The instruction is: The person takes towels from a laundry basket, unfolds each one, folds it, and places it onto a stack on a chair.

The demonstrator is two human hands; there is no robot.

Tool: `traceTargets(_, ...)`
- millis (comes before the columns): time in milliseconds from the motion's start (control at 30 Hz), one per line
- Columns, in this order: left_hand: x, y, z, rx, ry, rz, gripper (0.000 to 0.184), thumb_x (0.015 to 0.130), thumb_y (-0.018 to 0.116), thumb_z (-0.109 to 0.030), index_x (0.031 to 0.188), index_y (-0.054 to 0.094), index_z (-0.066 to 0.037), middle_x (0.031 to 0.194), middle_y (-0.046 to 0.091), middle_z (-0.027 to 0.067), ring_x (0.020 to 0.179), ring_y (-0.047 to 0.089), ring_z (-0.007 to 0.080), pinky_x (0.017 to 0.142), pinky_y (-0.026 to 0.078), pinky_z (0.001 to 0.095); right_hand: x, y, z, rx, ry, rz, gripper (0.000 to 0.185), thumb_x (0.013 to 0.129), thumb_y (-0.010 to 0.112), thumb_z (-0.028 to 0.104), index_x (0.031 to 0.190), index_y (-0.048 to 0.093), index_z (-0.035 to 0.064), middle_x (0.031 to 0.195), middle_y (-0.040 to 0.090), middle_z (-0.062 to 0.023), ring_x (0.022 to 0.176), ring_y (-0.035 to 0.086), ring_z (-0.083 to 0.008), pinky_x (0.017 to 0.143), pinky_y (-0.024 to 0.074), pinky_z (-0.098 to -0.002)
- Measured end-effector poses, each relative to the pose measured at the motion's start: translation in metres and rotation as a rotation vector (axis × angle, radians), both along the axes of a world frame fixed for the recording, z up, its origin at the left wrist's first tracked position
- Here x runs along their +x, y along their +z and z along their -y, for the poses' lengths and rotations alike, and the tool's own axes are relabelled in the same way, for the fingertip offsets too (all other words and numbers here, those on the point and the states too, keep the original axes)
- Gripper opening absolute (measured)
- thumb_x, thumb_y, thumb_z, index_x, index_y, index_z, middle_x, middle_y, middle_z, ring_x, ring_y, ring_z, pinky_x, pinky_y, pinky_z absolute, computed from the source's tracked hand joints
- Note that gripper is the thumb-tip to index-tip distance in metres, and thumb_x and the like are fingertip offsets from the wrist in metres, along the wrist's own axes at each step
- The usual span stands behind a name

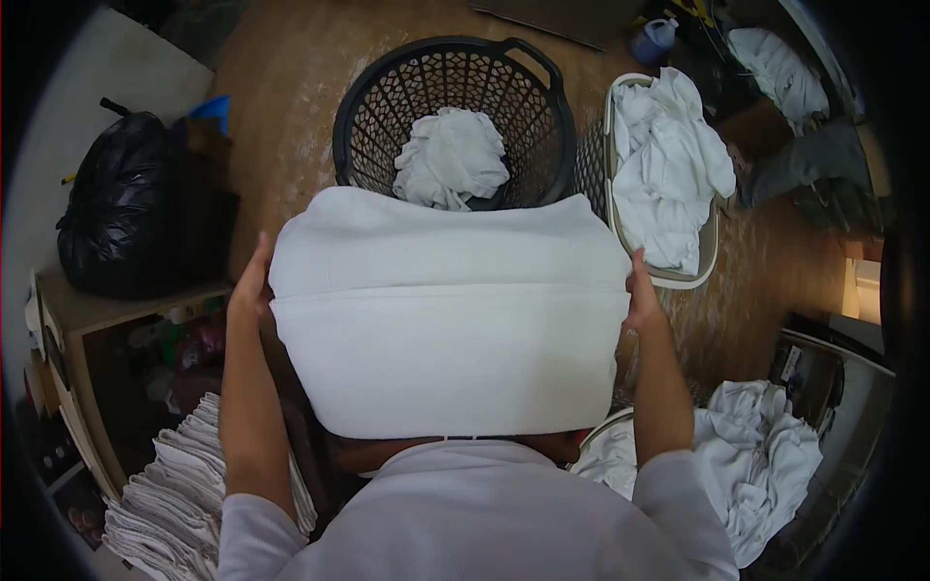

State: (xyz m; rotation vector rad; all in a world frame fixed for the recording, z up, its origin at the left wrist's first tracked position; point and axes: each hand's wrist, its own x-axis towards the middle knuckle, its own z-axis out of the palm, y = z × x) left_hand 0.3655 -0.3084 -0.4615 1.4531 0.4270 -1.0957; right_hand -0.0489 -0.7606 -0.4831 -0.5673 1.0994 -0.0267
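Observation:
A white cloth (455,358), which looks like a towel, spreads wide in front of my body, with a crease or edge running straight across it. My left hand (254,278) grips its left side, and my right hand (640,294) grips the right side at about the same height. Behind the cloth most of my fingers are hidden. Just beyond its far edge stands a black plastic laundry basket (354,121), partly covered by the cloth, with a crumpled white cloth (451,157) inside.
At the right, a beige basket (712,254) is heaped with white cloths (668,165). More white cloths (751,455) lie by my right elbow. A stack of folded white cloths (184,484) sits at lower left, below a wooden shelf (82,308) carrying a black plastic bag (121,208).

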Motion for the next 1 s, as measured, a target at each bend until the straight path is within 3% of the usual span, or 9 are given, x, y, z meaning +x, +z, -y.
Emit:
traceTargets(67, 0.022, -0.016, 0.011, -0.021, -0.051, -0.036, 0.058, 0.092, 0.051, -0.049, 0.123, 0.055, 0.000, 0.115, 0.061, 0.0156, 0.106, 0.058, 0.0218, 0.092, 0.047, 0.0356, 0.032, -0.009, 0.023, 0.152, 0.087, 0.068, 0.075, 0.089, 0.042, 0.065, 0.130, 0.050, 0.0030, 0.127, 0.056, -0.0122, 0.119, 0.052, -0.0269, 0.101, 0.0398, -0.0434)
traceTargets(167, 0.048, -0.022, 0.008, 0.078, -0.120, -0.052, 0.047, 0.090, 0.060, -0.034, 0.120, 0.057, 0.002, 0.109, 0.064, 0.0146, 0.095, 0.063, 0.0209, 0.084, 0.052, 0.0324, 0.054, -0.016, 0.028, -0.095, 0.287, 0.057, 0.065, 0.092, 0.044, 0.058, 0.126, 0.054, 0.0044, 0.122, 0.060, -0.0108, 0.114, 0.056, -0.0258, 0.097, 0.0438, -0.0407)
traceTargets(267, 0.058, -0.029, 0.020, 0.191, -0.187, 0.049, 0.035, 0.087, 0.064, -0.016, 0.115, 0.057, 0.003, 0.103, 0.065, 0.0135, 0.083, 0.067, 0.0225, 0.074, 0.056, 0.0348, 0.071, 0.002, 0.031, -0.007, 0.162, 0.127, 0.047, 0.093, 0.054, 0.038, 0.126, 0.053, 0.0038, 0.123, 0.059, -0.0119, 0.113, 0.056, -0.0254, 0.098, 0.0440, -0.0393)
traceTargets(367, 0.058, -0.016, 0.024, -0.003, 0.021, 0.275, 0.030, 0.088, 0.061, -0.011, 0.113, 0.056, 0.004, 0.098, 0.066, 0.0157, 0.081, 0.068, 0.0245, 0.071, 0.058, 0.0385, 0.088, 0.026, 0.047, 0.019, 0.092, 0.170, 0.040, 0.093, 0.057, 0.024, 0.124, 0.051, -0.0007, 0.121, 0.059, -0.0139, 0.113, 0.056, -0.0263, 0.100, 0.0434, -0.0406)
traceTargets(500, 0.089, 0.012, 0.010, -0.194, 0.111, 0.391, 0.030, 0.086, 0.061, -0.006, 0.116, 0.056, -0.004, 0.106, 0.064, 0.0115, 0.097, 0.063, 0.0238, 0.087, 0.053, 0.0383, 0.109, 0.044, 0.084, -0.013, -0.014, 0.206, 0.039, 0.095, 0.053, 0.024, 0.122, 0.051, -0.0049, 0.122, 0.058, -0.0149, 0.112, 0.056, -0.0273, 0.101, 0.0423, -0.0398)
traceTargets(700, 0.071, 0.103, -0.034, -0.364, 0.193, 0.664, 0.042, 0.081, 0.061, 0.003, 0.121, 0.050, -0.004, 0.106, 0.058, 0.0080, 0.102, 0.057, 0.0198, 0.095, 0.044, 0.0347, 0.084, 0.110, 0.111, -0.486, 0.047, 0.297, 0.025, 0.093, 0.058, 0.018, 0.114, 0.053, 0.0065, 0.112, 0.060, -0.0058, 0.100, 0.058, -0.0160, 0.091, 0.0462, -0.0339)
traceTargets(800, 0.001, 0.151, -0.066, -0.254, 0.145, 0.851, 0.070, 0.073, 0.064, 0.002, 0.137, 0.038, -0.005, 0.101, 0.048, 0.0026, 0.094, 0.052, 0.0147, 0.089, 0.042, 0.0275, 0.015, 0.151, 0.082, -0.666, -0.001, 0.315, 0.028, 0.091, 0.061, 0.020, 0.114, 0.053, 0.0065, 0.122, 0.055, -0.0094, 0.114, 0.053, -0.0223, 0.097, 0.0416, -0.0398)
traceTargets(900, -0.079, 0.180, -0.118, 0.376, -0.242, 1.043, 0.018, 0.073, 0.062, -0.003, 0.081, 0.046, -0.005, 0.085, 0.043, -0.0016, 0.081, 0.043, 0.0075, 0.075, 0.036, 0.0201, -0.072, 0.171, 0.025, -0.843, 0.177, 0.407, 0.026, 0.086, 0.066, 0.023, 0.108, 0.058, 0.0108, 0.134, 0.047, -0.0147, 0.127, 0.042, -0.0319, 0.106, 0.0303, -0.0467)
traceTargets(1000, -0.142, 0.167, -0.114, 0.725, -0.674, 1.225, 0.021, 0.063, 0.055, 0.014, 0.076, 0.049, -0.001, 0.077, 0.047, 0.0114, 0.076, 0.050, 0.0283, 0.071, 0.041, 0.0333, -0.144, 0.148, -0.027, -0.771, 0.210, 0.217, 0.014, 0.076, 0.074, 0.021, 0.082, 0.066, 0.0106, 0.137, 0.046, -0.0145, 0.130, 0.039, -0.0315, 0.110, 0.0246, -0.0446)
